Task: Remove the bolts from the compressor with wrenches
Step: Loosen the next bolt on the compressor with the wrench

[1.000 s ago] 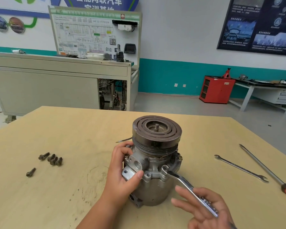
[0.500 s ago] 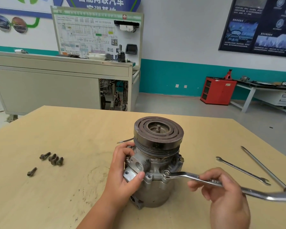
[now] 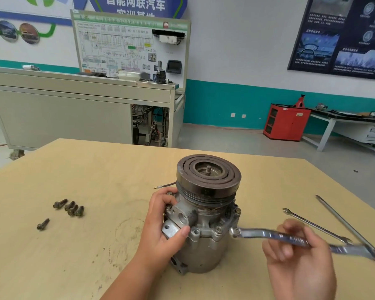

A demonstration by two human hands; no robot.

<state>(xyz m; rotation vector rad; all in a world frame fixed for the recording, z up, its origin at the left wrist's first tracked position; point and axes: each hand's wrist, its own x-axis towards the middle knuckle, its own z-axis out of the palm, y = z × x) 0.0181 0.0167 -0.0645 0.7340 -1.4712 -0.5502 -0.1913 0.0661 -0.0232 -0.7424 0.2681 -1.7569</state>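
The grey metal compressor (image 3: 206, 245) stands upright in the middle of the wooden table (image 3: 95, 174), its dark grooved pulley on top. My left hand (image 3: 162, 230) grips its left flange, thumb pressed on the front bracket. My right hand (image 3: 299, 256) holds a shiny wrench (image 3: 268, 234) that lies nearly level, blurred by motion. The wrench's ring end sits just right of the compressor, off the front flange bolt (image 3: 218, 229). Several removed bolts (image 3: 70, 207) lie in a cluster on the left, with one more bolt (image 3: 43, 224) nearer to me.
A second slim wrench (image 3: 314, 226) and a long screwdriver with an orange handle (image 3: 346, 228) lie on the table to the right. A thin wire (image 3: 165, 186) pokes out behind the compressor. Beyond the table are a grey training bench, a red cabinet and a workbench.
The wrench swung from pointing toward me round to the right, turning the front bolt. Its ring end has now come off that bolt and sits just right of the compressor.
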